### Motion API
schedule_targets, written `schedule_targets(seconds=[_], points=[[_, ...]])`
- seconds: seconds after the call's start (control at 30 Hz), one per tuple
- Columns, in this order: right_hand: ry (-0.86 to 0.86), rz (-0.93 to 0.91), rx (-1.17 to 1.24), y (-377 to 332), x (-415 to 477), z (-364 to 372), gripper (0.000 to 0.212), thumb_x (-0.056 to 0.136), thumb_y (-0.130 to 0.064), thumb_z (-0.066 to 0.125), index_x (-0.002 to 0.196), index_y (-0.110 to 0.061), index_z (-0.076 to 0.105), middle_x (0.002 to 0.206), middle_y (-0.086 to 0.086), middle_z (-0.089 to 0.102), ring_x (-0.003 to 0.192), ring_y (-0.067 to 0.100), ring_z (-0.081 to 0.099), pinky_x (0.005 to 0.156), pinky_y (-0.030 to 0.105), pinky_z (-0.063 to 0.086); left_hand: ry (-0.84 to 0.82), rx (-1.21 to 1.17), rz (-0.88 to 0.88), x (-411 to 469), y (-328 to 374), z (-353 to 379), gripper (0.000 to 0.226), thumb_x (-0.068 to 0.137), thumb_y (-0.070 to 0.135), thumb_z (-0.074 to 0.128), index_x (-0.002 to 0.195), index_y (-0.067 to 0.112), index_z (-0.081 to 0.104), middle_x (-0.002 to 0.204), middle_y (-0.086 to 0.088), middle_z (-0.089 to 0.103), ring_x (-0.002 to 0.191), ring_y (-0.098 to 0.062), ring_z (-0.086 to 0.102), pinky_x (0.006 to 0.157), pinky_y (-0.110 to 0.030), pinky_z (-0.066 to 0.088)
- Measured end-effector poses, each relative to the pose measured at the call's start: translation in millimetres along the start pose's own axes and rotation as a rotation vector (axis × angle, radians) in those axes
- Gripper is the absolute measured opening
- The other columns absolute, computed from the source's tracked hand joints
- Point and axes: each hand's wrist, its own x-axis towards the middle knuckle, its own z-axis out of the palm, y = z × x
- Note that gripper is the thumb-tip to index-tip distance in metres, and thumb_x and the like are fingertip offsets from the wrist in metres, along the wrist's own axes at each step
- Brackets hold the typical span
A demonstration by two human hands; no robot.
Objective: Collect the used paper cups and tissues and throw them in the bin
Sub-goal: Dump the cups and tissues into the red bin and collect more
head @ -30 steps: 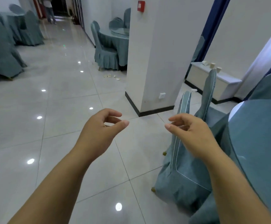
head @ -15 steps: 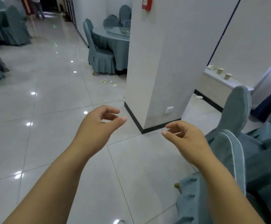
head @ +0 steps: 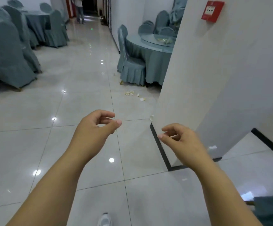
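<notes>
Glossy floor [head: 83,98], paper scraps [head: 130,93] centre frame. Left hand [head: 93,132] loosely curled, empty; right hand [head: 181,141] curled, contents unclear. Hurrying risks slipping.

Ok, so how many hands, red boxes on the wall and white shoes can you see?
Hands: 2, the left hand and the right hand
Red box on the wall: 1
White shoe: 1
Total: 4
</notes>
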Motion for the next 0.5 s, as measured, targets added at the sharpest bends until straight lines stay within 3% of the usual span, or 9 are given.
schedule_targets(seconds=[0.2, 0.4, 0.5], points=[[0.059, 0.015, 0.015, -20.9, 157.4, 21.7, 0.014, 0.081, -0.038, 0.071, 0.092, -0.032, 0.065, 0.083, -0.011, 0.066, 0.067, 0.000, 0.059, 0.056, 0.009, 0.045, -0.066, 0.012, 0.007, 173.7, 5.0, 9.1, 0.020, 0.080, 0.033, 0.072, 0.097, 0.028, 0.064, 0.090, 0.006, 0.068, 0.086, -0.015, 0.068, 0.089, -0.045, 0.053], [0.103, 0.045, 0.033, -28.1, 295.8, 21.9, 0.013, 0.081, -0.038, 0.072, 0.091, -0.032, 0.065, 0.082, -0.012, 0.066, 0.066, 0.000, 0.059, 0.065, 0.021, 0.048, -0.120, 0.016, 0.039, 326.5, 15.8, 38.8, 0.020, 0.079, 0.036, 0.072, 0.097, 0.031, 0.064, 0.091, 0.009, 0.068, 0.088, -0.015, 0.068, 0.088, -0.045, 0.054], [0.117, 0.070, 0.028, -17.0, 366.2, 22.3, 0.014, 0.081, -0.039, 0.071, 0.092, -0.033, 0.065, 0.083, -0.013, 0.066, 0.068, 0.002, 0.060, 0.064, 0.020, 0.047, -0.158, 0.051, 0.027, 396.8, 8.9, 60.7, 0.020, 0.081, 0.038, 0.070, 0.099, 0.032, 0.063, 0.092, 0.010, 0.068, 0.090, -0.014, 0.067, 0.087, -0.044, 0.054]])
